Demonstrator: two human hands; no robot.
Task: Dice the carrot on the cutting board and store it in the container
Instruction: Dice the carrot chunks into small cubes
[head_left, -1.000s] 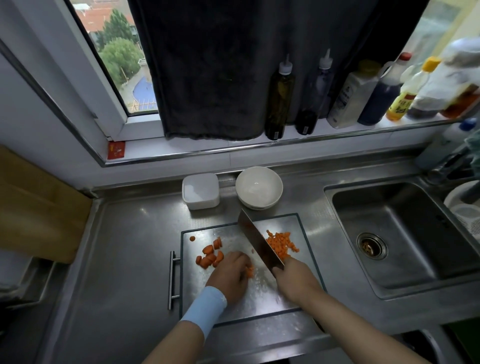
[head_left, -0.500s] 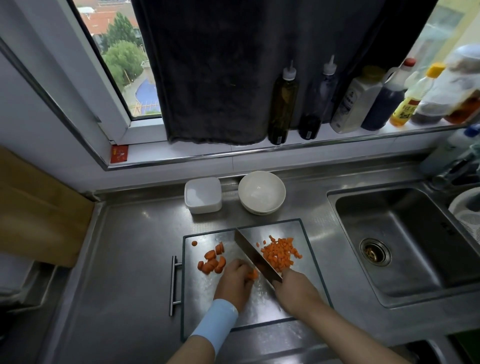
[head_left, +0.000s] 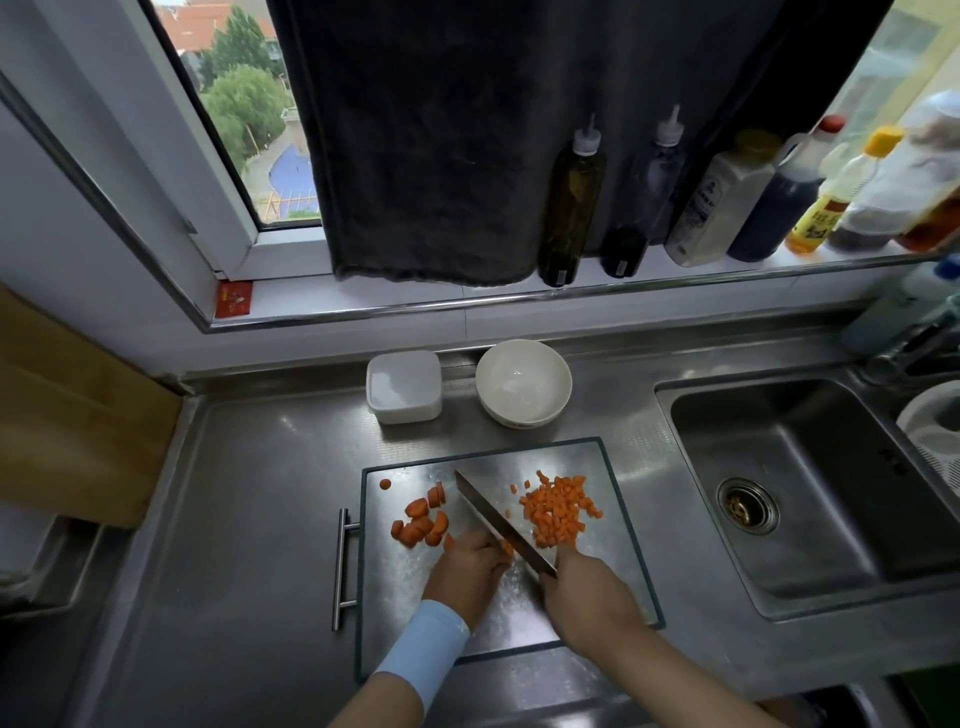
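The left hand (head_left: 466, 570) pinches a half-hidden carrot piece (head_left: 505, 547) on the shiny steel board (head_left: 402, 587); the right hand (head_left: 589, 590) grips the flat knife (head_left: 496, 518), handle hidden.

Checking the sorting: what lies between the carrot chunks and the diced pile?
In the head view, the knife blade slants across the cutting board between the chunks and the diced pile.

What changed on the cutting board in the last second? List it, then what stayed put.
The knife, gripped by the right hand, came down: its tip was past the far edge of the cutting board and now lies low over it, beside the left hand. The diced carrot pile spread slightly leftward. Unchanged: the left hand pins a carrot piece; the carrot chunks, container and bowl.
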